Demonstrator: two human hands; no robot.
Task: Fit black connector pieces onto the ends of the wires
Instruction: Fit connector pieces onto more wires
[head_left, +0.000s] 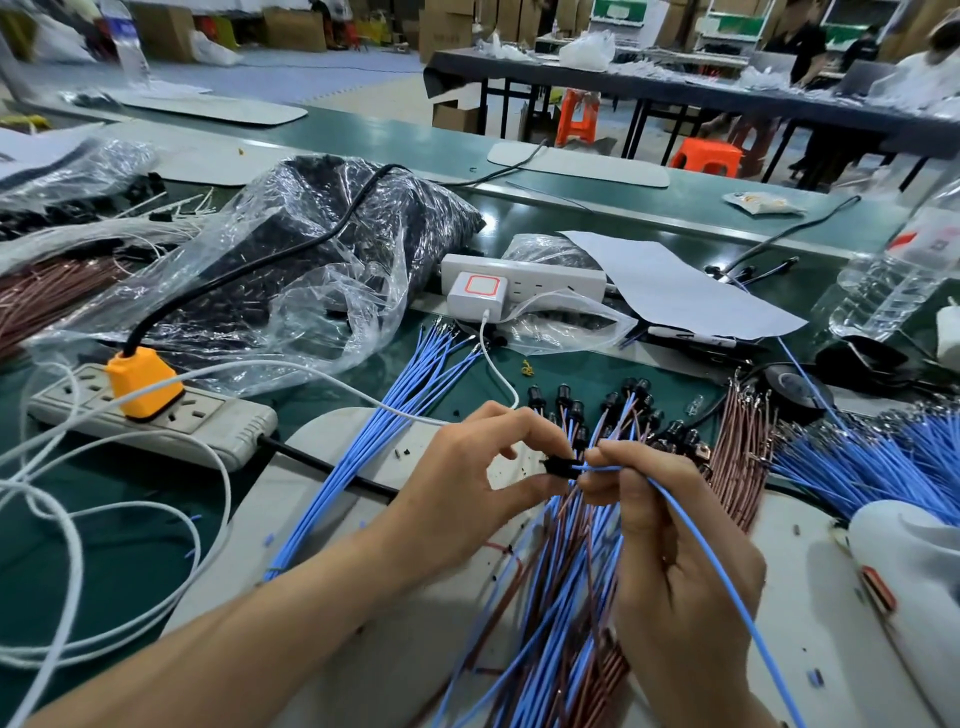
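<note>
Over the white mat (395, 613), our left hand (467, 499) pinches a black connector (562, 466), and our right hand (670, 551) pinches a blue wire (701, 540) with its tip at the connector's mouth. We should hold both straight and push gently until it seats.

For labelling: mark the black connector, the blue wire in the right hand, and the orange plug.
black connector (562, 464): head view, middle of its body.
blue wire (719, 569): head view, mid-length.
orange plug (144, 383): head view, middle of its body.
</note>
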